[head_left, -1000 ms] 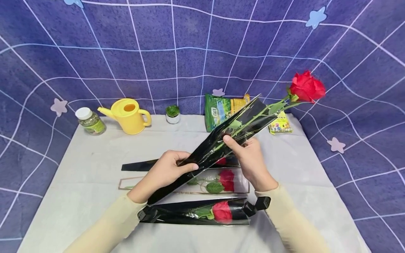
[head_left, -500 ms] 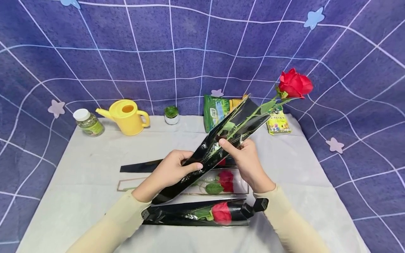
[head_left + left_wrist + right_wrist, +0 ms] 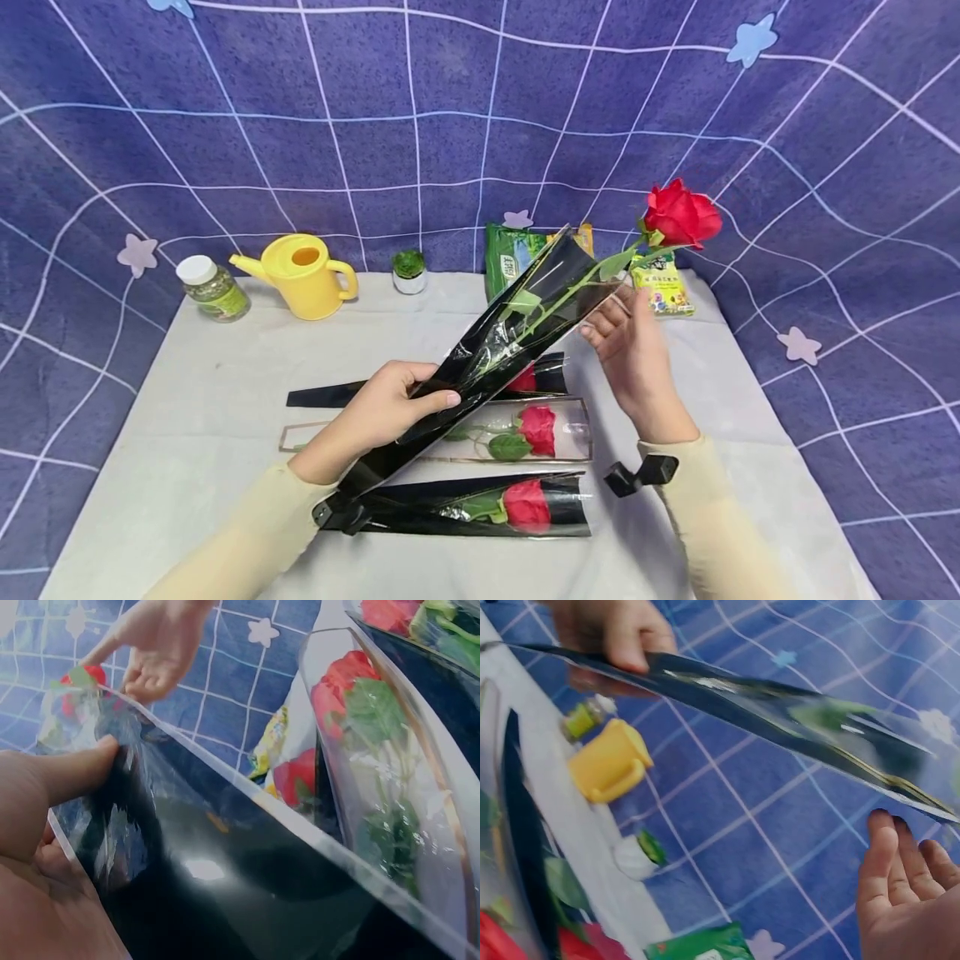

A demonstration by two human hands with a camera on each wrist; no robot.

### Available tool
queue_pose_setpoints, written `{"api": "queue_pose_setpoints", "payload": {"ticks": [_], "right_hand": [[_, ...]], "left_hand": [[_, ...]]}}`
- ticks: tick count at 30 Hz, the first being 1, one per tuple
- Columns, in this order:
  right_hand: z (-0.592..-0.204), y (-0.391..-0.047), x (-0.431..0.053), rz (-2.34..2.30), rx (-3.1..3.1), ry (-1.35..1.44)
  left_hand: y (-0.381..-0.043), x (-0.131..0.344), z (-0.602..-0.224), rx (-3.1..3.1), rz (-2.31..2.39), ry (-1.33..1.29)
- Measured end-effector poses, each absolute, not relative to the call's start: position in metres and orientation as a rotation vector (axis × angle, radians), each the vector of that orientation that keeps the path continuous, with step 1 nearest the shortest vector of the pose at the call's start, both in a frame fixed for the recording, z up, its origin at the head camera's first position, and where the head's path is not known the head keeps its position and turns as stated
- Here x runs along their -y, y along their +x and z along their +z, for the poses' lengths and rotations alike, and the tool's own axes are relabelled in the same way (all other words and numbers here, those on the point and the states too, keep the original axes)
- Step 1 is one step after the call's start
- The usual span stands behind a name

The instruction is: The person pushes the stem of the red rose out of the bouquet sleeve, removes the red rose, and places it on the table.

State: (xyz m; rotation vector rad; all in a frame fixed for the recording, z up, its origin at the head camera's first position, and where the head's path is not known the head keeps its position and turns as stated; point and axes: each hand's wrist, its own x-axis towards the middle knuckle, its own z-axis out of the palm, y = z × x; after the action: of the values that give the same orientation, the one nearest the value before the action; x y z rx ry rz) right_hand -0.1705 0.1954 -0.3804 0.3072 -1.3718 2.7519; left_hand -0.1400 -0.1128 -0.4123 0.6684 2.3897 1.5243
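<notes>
My left hand (image 3: 386, 402) grips the lower part of a black and clear flower sleeve (image 3: 471, 375), thumb on top. The sleeve slants up to the right. A red rose (image 3: 681, 215) stands out of its wide upper end, its green stem and leaves running down inside. My right hand (image 3: 639, 360) is at the sleeve's upper right edge with loosely extended fingers, holding nothing. In the right wrist view its fingertips (image 3: 881, 819) are just below the sleeve edge; whether they touch it I cannot tell.
Below lie a wrapped rose (image 3: 525, 505), a clear-boxed rose (image 3: 537, 431) and another black sleeve (image 3: 322, 395). Behind stand a jar (image 3: 216, 292), a yellow watering can (image 3: 306, 279), a small potted plant (image 3: 409, 273), a green packet (image 3: 510, 254) and a yellow packet (image 3: 663, 287).
My right hand has let go of the sleeve and stem and moved right, its fingers opening. The rose head has shifted left and slightly down. My left hand keeps its grip.
</notes>
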Motion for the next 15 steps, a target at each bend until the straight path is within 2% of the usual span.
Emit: {"api": "queue_pose_setpoints", "payload": {"ticks": [5,15], "right_hand": [[-0.375,-0.176,-0.213,2.764,1.174,0.246],[-0.376,-0.175,-0.216,2.711,1.054,0.189]], "left_hand": [[-0.138,0.119,-0.415,-2.316,1.553,0.668],[-0.134,0.118,-0.416,-2.376,1.433,0.671]]}}
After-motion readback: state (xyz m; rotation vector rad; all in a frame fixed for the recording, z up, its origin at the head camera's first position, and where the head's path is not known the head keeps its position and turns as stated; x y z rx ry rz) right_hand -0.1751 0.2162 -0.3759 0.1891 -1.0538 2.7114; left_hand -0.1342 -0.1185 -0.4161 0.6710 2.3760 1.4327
